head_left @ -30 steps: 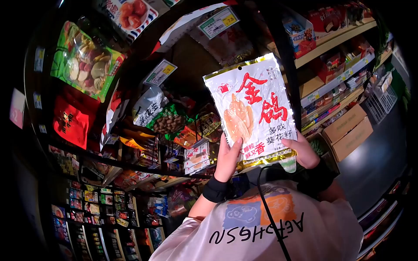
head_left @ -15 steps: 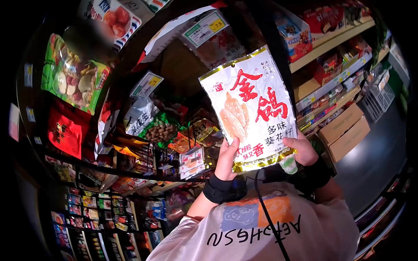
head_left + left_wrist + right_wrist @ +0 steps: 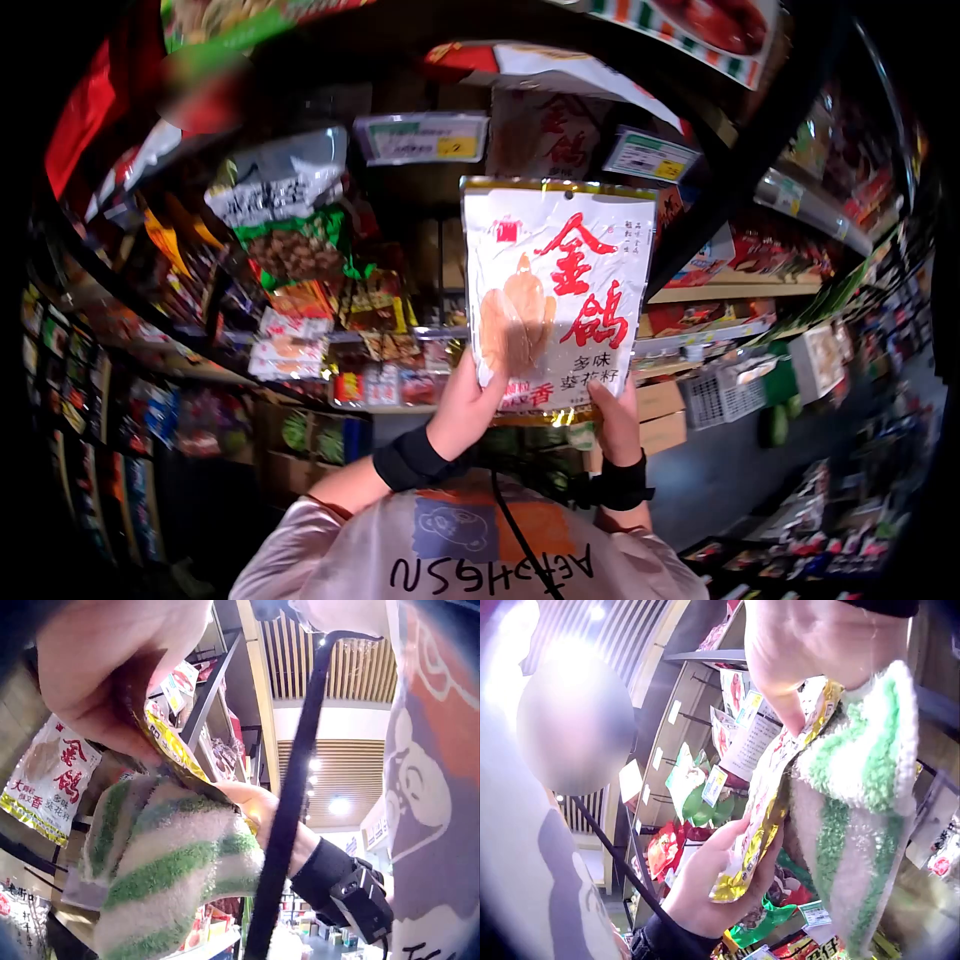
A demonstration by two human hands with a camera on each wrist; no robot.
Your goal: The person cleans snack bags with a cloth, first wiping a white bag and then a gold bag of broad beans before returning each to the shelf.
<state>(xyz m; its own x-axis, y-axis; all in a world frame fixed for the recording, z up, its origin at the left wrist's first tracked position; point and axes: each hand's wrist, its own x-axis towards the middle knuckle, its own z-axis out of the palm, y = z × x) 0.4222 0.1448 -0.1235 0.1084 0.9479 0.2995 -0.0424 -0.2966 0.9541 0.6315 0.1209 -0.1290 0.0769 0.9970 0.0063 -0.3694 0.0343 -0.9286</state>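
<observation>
A white bag of sunflower seeds (image 3: 555,290) with red characters and gold edges is held upright in front of the chest. My left hand (image 3: 465,405) pinches its lower left side, thumb on the front. At the lower right corner, my right hand (image 3: 617,418) grips it, thumb also in front. A fluffy green-and-white striped cloth (image 3: 855,855) hangs behind the bag's bottom edge, close under the right hand. In the left wrist view the striped cloth (image 3: 165,862) covers part of the bag's back. Both wrists wear black bands.
Shelves with hanging snacks stand ahead, including a similar white bag (image 3: 555,135) behind price tags (image 3: 422,138). A bag of peanuts (image 3: 285,205) hangs at left. At right are a cardboard box (image 3: 662,415) and a white wire basket (image 3: 725,392) on the floor side.
The head view has turned, so the shelves appear shifted and more level. The bag has gone from tilted to nearly upright and sits lower in view, still held in both hands.
</observation>
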